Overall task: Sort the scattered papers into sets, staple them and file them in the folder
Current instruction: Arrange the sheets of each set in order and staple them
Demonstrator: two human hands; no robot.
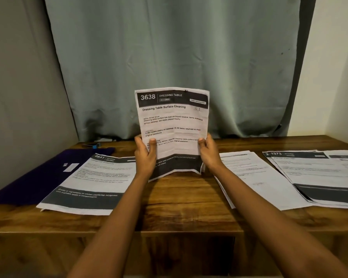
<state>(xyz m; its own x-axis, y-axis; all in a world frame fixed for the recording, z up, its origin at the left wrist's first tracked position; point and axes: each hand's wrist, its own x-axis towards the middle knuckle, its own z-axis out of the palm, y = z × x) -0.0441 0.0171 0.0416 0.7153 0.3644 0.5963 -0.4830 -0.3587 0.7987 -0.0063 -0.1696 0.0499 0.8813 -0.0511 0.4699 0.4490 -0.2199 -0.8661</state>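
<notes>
Left hand (146, 155), right hand (208, 152) gripping upright sheet (173, 121) — creased, "3638 Dressing Table"

I hold a white printed paper sheet (172, 125): charcoal bands top and bottom, black lettering. Flat purple folder (38, 177), left edge of the brown wood-grain table surface (179, 199). Grey-green cloth curtain (169, 47).

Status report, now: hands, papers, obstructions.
Left hand and right hand grip sheet 3638, upright over table. Folder, stapler far left. Nothing in the way.
</notes>
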